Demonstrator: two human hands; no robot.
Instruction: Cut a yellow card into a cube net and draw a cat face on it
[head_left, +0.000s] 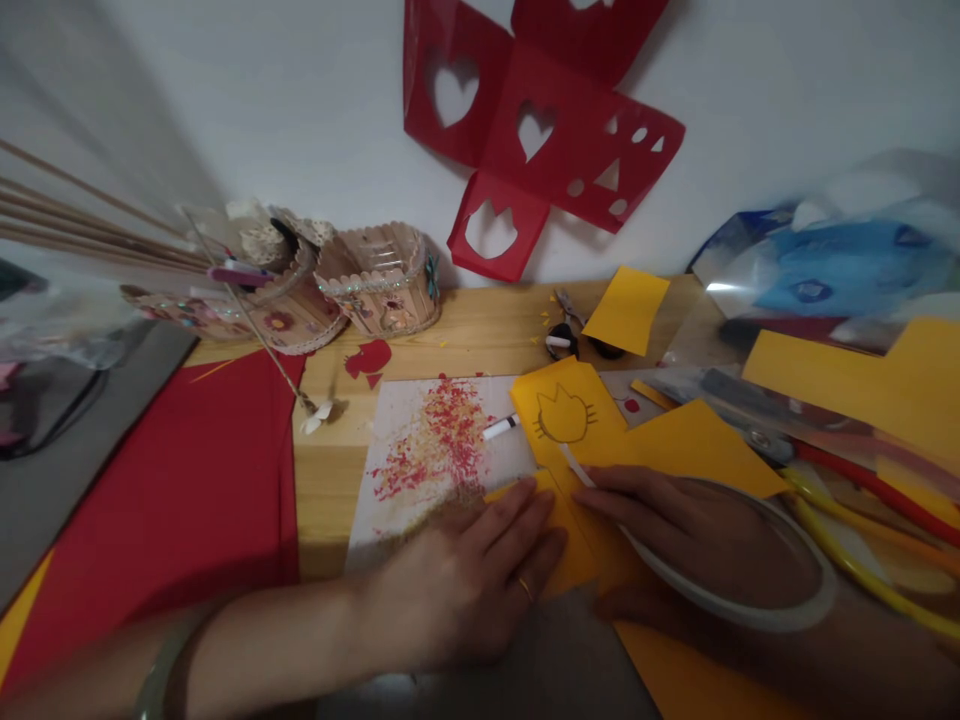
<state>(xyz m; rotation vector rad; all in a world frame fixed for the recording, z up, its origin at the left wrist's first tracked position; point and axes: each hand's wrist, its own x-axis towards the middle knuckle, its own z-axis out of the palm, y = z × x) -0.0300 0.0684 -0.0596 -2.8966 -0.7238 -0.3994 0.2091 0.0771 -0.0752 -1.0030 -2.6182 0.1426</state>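
Note:
My left hand (480,570) lies with its fingers stretched flat on a yellow folded paper (577,540). My right hand (660,500) is closed on a white strip that looks like tape (574,465), its end over the yellow paper. A large white ring, apparently the tape's roll (750,620), loops around that hand. Just beyond my hands, a cat head with whiskers (564,415) is drawn on a yellow flap. A white marker cap or pen (501,428) lies at the flap's left edge.
A white sheet (375,505) carries red and tan scraps. Red paper (187,490) lies left. Craft-stick baskets (379,290) stand at the back. Scissors (566,315) lie near a yellow piece (628,308). A red cut-out box net (517,130) leans on the wall. Pliers (825,465) lie right.

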